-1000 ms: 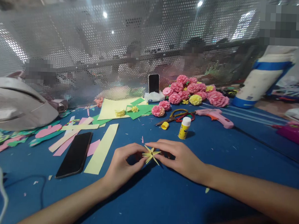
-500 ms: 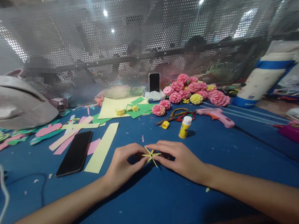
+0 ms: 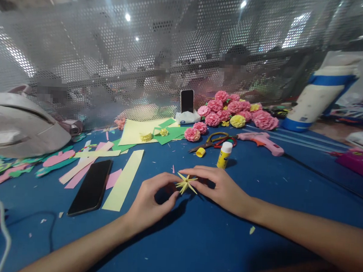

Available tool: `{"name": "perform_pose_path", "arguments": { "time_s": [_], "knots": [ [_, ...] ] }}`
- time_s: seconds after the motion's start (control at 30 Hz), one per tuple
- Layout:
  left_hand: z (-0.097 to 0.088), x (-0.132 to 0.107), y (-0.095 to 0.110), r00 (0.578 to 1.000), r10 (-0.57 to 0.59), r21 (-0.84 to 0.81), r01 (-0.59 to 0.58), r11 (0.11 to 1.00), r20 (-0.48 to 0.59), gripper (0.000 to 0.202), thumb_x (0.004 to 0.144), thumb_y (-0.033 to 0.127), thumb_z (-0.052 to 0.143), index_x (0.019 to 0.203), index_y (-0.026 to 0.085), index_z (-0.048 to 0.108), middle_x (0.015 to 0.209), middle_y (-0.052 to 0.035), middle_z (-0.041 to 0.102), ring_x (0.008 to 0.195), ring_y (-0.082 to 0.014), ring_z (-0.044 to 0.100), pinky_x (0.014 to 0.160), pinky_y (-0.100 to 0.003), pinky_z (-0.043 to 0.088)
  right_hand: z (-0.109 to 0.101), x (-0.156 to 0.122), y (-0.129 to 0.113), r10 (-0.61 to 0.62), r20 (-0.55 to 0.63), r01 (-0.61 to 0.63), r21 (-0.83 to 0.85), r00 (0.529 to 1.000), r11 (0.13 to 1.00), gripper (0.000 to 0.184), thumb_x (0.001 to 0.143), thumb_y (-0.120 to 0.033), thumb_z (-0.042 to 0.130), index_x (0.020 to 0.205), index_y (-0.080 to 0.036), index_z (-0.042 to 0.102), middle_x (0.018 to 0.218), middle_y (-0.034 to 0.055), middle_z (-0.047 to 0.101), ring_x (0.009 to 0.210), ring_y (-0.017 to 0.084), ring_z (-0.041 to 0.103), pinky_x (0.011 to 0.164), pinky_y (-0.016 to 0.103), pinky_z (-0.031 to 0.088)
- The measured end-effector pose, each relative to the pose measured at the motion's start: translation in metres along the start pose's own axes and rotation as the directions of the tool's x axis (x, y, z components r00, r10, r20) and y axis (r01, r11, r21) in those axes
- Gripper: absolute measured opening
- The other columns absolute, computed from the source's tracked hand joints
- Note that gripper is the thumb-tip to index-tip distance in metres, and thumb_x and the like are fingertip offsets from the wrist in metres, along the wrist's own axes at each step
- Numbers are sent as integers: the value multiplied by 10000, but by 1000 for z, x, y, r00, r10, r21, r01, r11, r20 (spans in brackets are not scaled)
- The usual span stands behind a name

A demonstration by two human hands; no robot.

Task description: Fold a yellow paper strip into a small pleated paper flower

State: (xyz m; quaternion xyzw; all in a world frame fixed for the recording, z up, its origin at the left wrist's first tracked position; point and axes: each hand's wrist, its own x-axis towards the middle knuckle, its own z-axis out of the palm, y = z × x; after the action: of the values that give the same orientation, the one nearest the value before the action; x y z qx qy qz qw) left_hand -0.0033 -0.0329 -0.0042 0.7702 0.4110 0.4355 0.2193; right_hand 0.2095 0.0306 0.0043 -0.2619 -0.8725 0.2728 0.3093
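Observation:
A small pale-yellow folded paper star (image 3: pixel 186 184) with several thin points is held up a little above the blue table. My right hand (image 3: pixel 219 187) pinches its right side between thumb and fingers. On the other side, my left hand (image 3: pixel 151 197) is curled round the left points, its index fingertip against them and its thumb just below. The far side of the star and some fingertips are hidden. A glue stick (image 3: pixel 224 155) with a white end stands beyond my right hand, its yellow cap (image 3: pixel 200 152) lying nearby.
To the left lie a black phone (image 3: pixel 90 188), a pale-yellow paper strip (image 3: pixel 124 179) and coloured scraps. Scissors (image 3: pixel 213 139), a pink glue gun (image 3: pixel 264 142) with its cord, and pink paper flowers (image 3: pixel 220 107) are farther back. A bottle (image 3: pixel 318 98) stands right; a perforated metal screen (image 3: pixel 112 61) closes the back.
The star has turned and tilted, showing more of its points and a centre. My left thumb has moved slightly off it, while my right hand has shifted a little up and left.

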Motion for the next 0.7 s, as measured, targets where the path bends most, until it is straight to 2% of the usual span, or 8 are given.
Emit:
{"name": "perform_pose_path", "arguments": {
  "time_s": [0.2,0.7],
  "knots": [
    [0,0,0,1000,5,0,-5,1000,-2,268,813,70,603,1049,188,647,967,-38,688,768,-132,639,748,-254,521,0,0,-1,-8,-9,8,-11,1000,1000,310,955,-282,541,1242,-224,643,1006,42,709,813,155,632,743,275,482],
    [1,-1,0,1000,-7,-14,7,1000,3,244,811,120,636,1045,186,646,954,-48,692,768,-145,635,738,-274,527,2,-1,-1,-12,-16,12,-13,1000,1000,310,960,-301,534,1241,-228,642,1075,51,713,883,168,651,772,284,502]
  ]
}}
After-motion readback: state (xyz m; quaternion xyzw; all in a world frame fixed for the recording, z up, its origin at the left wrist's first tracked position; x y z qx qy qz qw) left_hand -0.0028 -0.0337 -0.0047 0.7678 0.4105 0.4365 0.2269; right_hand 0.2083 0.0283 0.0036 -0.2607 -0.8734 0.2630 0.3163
